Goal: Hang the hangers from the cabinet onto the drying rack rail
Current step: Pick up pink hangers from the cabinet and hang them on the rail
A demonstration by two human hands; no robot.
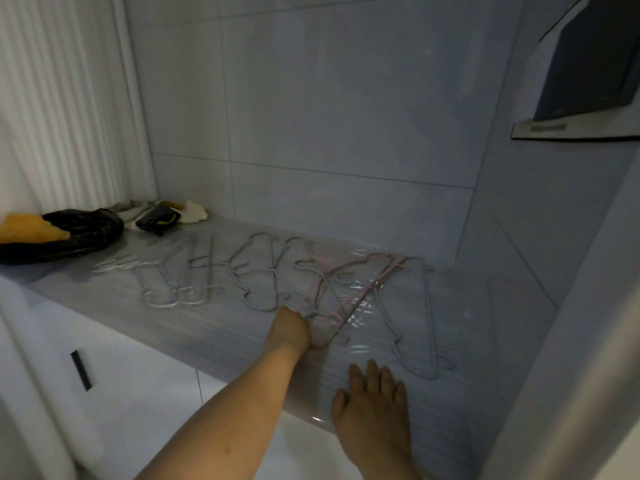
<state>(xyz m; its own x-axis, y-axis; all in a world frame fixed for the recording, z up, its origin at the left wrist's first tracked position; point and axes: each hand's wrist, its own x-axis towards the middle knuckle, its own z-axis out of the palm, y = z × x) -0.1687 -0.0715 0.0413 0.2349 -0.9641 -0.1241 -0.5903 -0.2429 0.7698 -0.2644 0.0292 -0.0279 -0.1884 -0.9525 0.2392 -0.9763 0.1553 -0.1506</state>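
Observation:
Several grey wire hangers (207, 271) lie spread flat on the cabinet top (207, 327), with a pink hanger (349, 301) crossing them near the middle. More grey hangers (427, 327) lie at the right end. My left hand (289, 329) reaches over the front edge and its fingers curl round the lower part of the pink hanger and a grey one beside it. My right hand (375, 400) rests flat on the cabinet top near its front edge, fingers straight, holding nothing. No drying rack rail is in view.
A black plastic bag (79, 233) with a yellow item and crumpled cloths (162, 214) sit at the back left of the top. Tiled walls close the back and right. White cabinet doors with a dark handle (81, 370) lie below. A range hood (585, 77) hangs upper right.

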